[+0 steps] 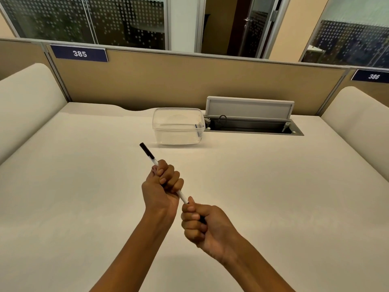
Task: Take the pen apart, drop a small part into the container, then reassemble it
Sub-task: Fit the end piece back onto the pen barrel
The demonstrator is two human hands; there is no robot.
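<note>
Above the near centre of the desk (pixel 84 207), the left hand (pixel 161 187) is closed in a fist around the middle of the pen (pixel 148 154), fingers wrapped over the barrel. The right hand (pixel 205 225) sits just below and to the right, also curled tight, pinching the pen's lower end between thumb and forefinger. The pen is slim, with a white barrel and a black cap at its upper end; it is tilted, the capped end pointing up and left, away from the person. The lower tip is hidden inside the right hand. Farther back on the desk stands a clear plastic container (pixel 179 126), open at the top, well apart from both hands. Just beside it, to the right, a cable hatch (pixel 250 119) is set into the desk with its lid raised.
</note>
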